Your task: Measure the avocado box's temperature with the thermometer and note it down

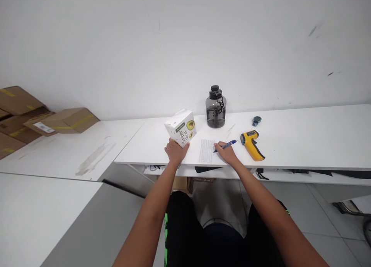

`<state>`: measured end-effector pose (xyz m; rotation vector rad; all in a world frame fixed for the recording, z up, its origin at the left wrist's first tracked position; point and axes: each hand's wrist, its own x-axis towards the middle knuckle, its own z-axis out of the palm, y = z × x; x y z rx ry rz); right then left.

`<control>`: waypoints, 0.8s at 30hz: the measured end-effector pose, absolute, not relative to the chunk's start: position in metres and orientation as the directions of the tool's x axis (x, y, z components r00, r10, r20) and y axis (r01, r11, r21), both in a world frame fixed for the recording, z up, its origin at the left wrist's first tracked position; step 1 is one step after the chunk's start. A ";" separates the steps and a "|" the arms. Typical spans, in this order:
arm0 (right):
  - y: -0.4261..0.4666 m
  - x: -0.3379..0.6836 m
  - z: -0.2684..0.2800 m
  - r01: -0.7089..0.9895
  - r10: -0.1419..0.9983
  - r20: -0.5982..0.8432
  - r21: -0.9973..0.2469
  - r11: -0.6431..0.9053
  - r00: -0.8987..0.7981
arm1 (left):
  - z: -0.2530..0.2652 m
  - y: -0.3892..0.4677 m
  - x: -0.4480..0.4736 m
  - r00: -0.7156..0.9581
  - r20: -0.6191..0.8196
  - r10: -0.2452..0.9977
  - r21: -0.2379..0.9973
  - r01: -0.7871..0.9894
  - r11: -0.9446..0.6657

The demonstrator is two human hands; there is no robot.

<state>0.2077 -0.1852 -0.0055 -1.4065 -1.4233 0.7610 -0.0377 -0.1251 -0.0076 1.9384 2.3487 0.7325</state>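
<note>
My left hand (176,151) grips the lower end of a white box (182,130) with avocado pictures and the words "Su-per Meal" on it. The box is tilted on the white desk. A blue pen (228,144) is pinched in my right hand (226,153), its tip near the right side of a sheet of paper (206,151) covered in handwriting. The sheet lies flat between my hands. Just right of my right hand rests a yellow and black infrared thermometer (252,145).
Behind the paper stands a large dark see-through water jug (216,108). A blue-green watch-like item (256,121) lies at the back right. Cardboard boxes (72,120) are stacked at the far left against the wall. A lower shelf (223,172) under the desk holds dark items.
</note>
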 end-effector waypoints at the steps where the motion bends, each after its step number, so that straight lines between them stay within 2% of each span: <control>1: -0.187 0.207 -0.005 0.414 0.970 0.211 -0.899 0.145 0.119 | -0.008 -0.125 -0.038 -0.235 0.283 0.930 0.354 0.927 0.126; 3: -0.191 0.203 -0.005 0.544 0.959 0.276 -0.815 0.198 0.064 | -0.008 -0.124 -0.038 -0.232 0.289 0.929 0.345 0.930 0.125; 7: -0.201 0.192 -0.008 0.771 0.896 0.410 -0.510 0.382 -0.173 | -0.007 -0.125 -0.038 -0.235 0.298 0.925 0.348 0.929 0.124; 10: -0.200 0.187 -0.011 0.844 0.893 0.409 -0.396 0.361 -0.190 | -0.007 -0.126 -0.039 -0.235 0.306 0.923 0.362 0.925 0.116; 14: -0.194 0.187 -0.010 0.870 0.899 0.435 -0.422 0.255 -0.053 | -0.007 -0.127 -0.041 -0.227 0.323 0.919 0.378 0.921 0.095; 18: -0.198 0.188 -0.007 0.875 0.922 0.383 -0.463 0.142 0.053 | -0.004 -0.129 -0.040 -0.224 0.317 0.922 0.382 0.920 0.092; 21: -0.201 0.189 -0.009 0.808 0.923 0.353 -0.582 0.086 0.156 | -0.001 -0.131 -0.040 -0.228 0.315 0.922 0.379 0.920 0.098; 24: -0.197 0.191 -0.012 0.682 0.925 0.316 -0.726 0.092 0.211 | -0.001 -0.131 -0.040 -0.238 0.314 0.919 0.378 0.919 0.109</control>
